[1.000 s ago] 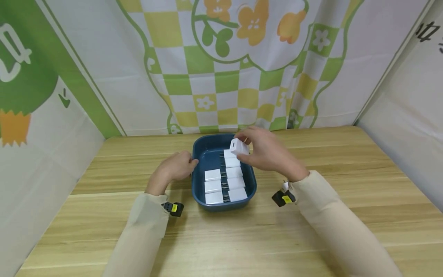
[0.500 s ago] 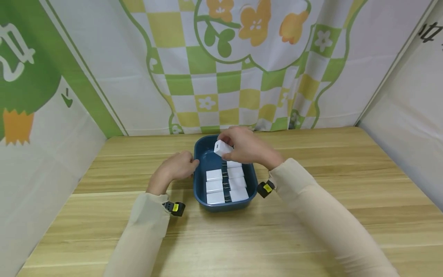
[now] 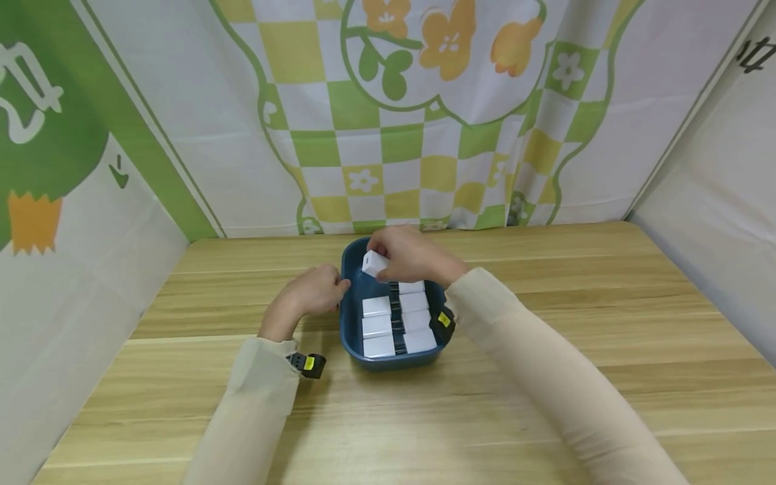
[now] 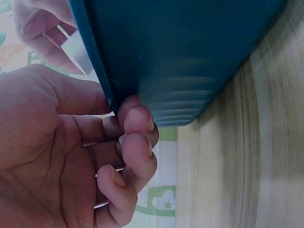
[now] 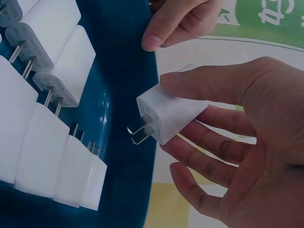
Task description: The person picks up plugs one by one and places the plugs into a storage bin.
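Observation:
My right hand [image 3: 412, 256] pinches a white plug-in charger [image 3: 373, 263] between thumb and fingers, above the far left part of a dark blue bin [image 3: 358, 286]. In the right wrist view, two metal prongs stick out of the held charger [image 5: 171, 114]. With thumb and curled fingers, my left hand [image 3: 310, 293] grips the bin's left rim, as the left wrist view shows at the bin wall [image 4: 166, 47]. Inside the bin lie two columns of white chargers, the left column [image 3: 377, 327] shorter than the right one [image 3: 415, 313], prongs pointing inward. The right wrist hides part of the right column.
The bin stands on a wooden table [image 3: 388, 417]. Behind it hangs a checked, flowered curtain [image 3: 400, 148], and pale fabric walls rise at both sides. A small black camera [image 3: 312, 366] is strapped to the left wrist, another [image 3: 444, 323] to the right.
My right hand has carried the charger leftward, from the bin's right side to above its far left part. My left hand stays on the rim.

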{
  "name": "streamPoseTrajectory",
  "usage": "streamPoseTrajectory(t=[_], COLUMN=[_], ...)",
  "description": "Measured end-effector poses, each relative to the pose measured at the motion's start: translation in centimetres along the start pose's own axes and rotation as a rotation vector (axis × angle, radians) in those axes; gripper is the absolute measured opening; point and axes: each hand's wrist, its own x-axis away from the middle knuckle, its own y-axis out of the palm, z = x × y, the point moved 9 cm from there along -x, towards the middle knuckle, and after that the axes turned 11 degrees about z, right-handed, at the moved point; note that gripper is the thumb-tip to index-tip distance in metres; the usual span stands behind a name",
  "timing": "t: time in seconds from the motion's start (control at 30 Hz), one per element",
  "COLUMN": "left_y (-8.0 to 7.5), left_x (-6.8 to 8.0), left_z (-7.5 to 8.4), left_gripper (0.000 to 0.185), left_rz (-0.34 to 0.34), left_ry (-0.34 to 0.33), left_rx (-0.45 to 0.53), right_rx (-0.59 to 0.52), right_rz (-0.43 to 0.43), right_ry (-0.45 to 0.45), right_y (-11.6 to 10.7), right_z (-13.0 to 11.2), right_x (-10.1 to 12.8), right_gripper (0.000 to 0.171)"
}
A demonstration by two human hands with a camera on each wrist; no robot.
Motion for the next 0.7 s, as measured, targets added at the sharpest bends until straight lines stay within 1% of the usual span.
streamPoseTrajectory(t=[0.3, 0.7], left_y=[0.1, 0.1], left_x=[0.1, 0.0], left_z=[-0.1, -0.1], left_gripper=[0.037, 0.037], left_rz=[-0.010, 0.000], left_ry=[-0.016, -0.007], left_rx=[0.025, 0.002], right_rx=[0.043, 0.074], right_rz=[-0.059, -0.124], right_ry=[0.014, 0.089], right_y=[1.9, 4.0], right_z=[0.2, 1.2], right_x=[-1.2, -1.9], right_gripper=[0.047, 0.050])
